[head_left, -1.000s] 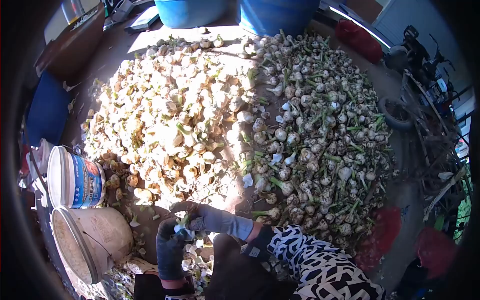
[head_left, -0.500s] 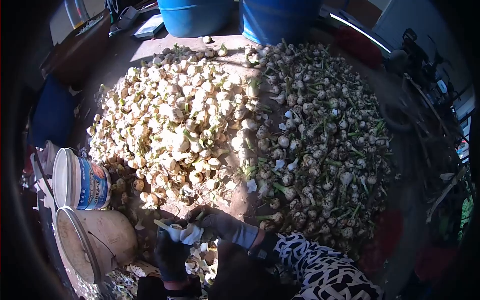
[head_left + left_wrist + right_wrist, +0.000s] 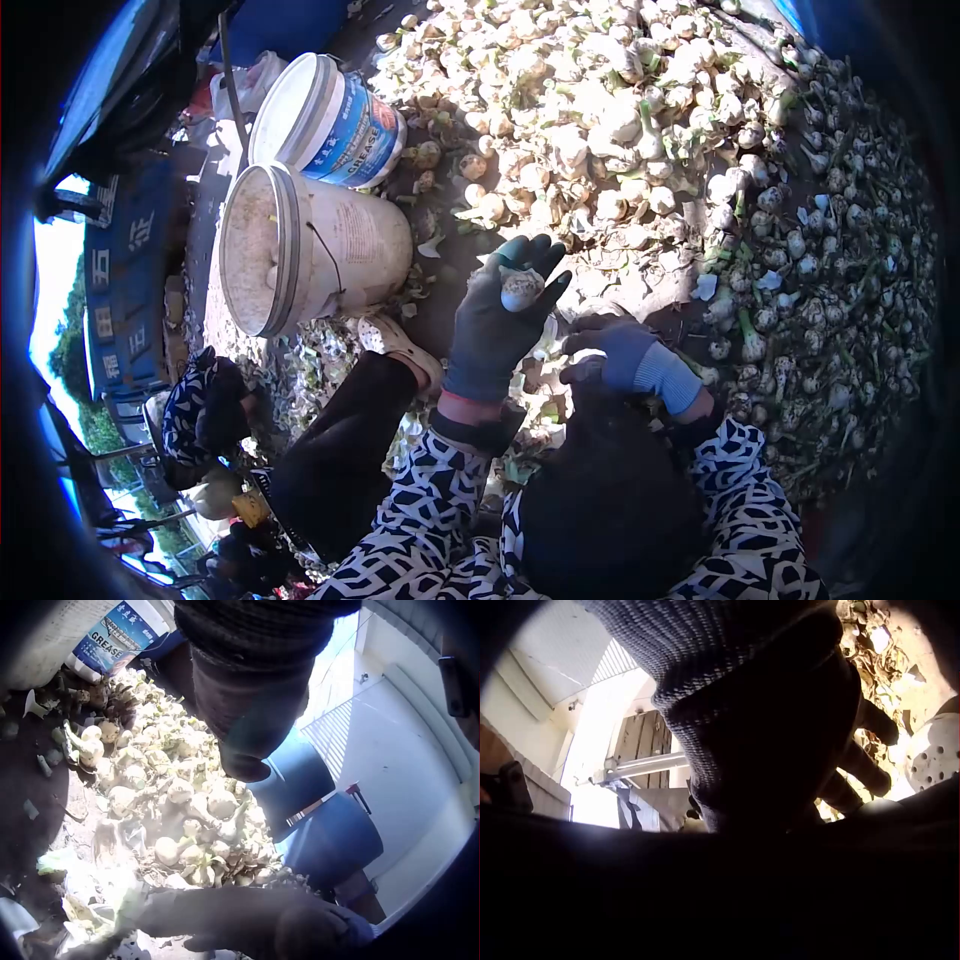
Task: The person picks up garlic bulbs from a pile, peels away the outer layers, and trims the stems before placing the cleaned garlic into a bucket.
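Observation:
My gloved left hand (image 3: 488, 335) is raised palm up in the head view and holds a pale garlic bulb (image 3: 521, 289) in its half-curled fingers. The bulb's stem is gone from view. In the left wrist view the hand's dark glove (image 3: 251, 697) hides the bulb. Lower and to the right, my gloved right hand (image 3: 620, 350) hovers over scattered skins, its fingers loosely bent. The right wrist view shows its fingers (image 3: 870, 772) apart with nothing visible between them. Ahead lies a sunlit heap of trimmed garlic (image 3: 570, 150).
Two white buckets lean on the left, a dirty one (image 3: 350, 250) in front of a blue-labelled grease bucket (image 3: 350, 135). Untrimmed garlic (image 3: 850, 270) covers the shaded right side. Below the dirty bucket is a white clog (image 3: 400, 345); another person (image 3: 205, 410) sits at far left.
The view has swung left toward the buckets. My hands, earlier together at a garlic bulb with stem and loose skin, have parted; the left now holds a bare bulb up.

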`<move>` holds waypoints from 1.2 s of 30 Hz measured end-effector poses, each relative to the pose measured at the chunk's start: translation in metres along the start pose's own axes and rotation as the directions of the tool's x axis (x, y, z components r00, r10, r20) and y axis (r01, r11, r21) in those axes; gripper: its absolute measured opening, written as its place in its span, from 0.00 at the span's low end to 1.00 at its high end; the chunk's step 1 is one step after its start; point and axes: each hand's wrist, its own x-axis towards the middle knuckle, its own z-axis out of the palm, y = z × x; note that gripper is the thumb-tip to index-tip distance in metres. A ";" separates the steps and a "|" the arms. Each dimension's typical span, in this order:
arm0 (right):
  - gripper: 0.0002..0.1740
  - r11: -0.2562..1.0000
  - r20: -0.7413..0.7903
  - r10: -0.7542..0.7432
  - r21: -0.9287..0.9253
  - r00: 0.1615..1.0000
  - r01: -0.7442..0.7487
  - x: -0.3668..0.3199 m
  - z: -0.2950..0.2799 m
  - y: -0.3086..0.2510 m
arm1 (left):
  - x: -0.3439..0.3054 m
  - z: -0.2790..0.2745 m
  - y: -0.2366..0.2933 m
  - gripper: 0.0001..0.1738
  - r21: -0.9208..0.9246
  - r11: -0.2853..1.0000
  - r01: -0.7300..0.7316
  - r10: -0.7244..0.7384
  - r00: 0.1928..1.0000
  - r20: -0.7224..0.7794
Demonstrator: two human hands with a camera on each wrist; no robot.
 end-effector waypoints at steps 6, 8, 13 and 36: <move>0.23 0.917 -0.132 0.256 0.346 0.958 -0.197 0.036 -0.044 -0.024 | -0.003 0.023 -0.002 0.19 0.946 0.235 -0.223 0.173 0.967 0.185; 0.19 0.901 -0.174 0.234 0.410 0.957 -0.145 0.043 -0.041 -0.027 | -0.004 0.020 -0.008 0.17 0.866 0.420 -0.273 0.215 0.957 0.197; 0.14 0.601 0.148 0.288 0.741 0.946 -0.299 0.039 -0.048 -0.027 | -0.006 0.015 -0.001 0.13 0.883 0.414 -0.220 0.186 0.970 0.155; 0.08 0.847 0.019 0.306 0.452 0.952 -0.281 0.004 0.026 0.042 | 0.000 0.019 0.005 0.17 0.016 0.992 -0.124 0.125 0.992 -0.023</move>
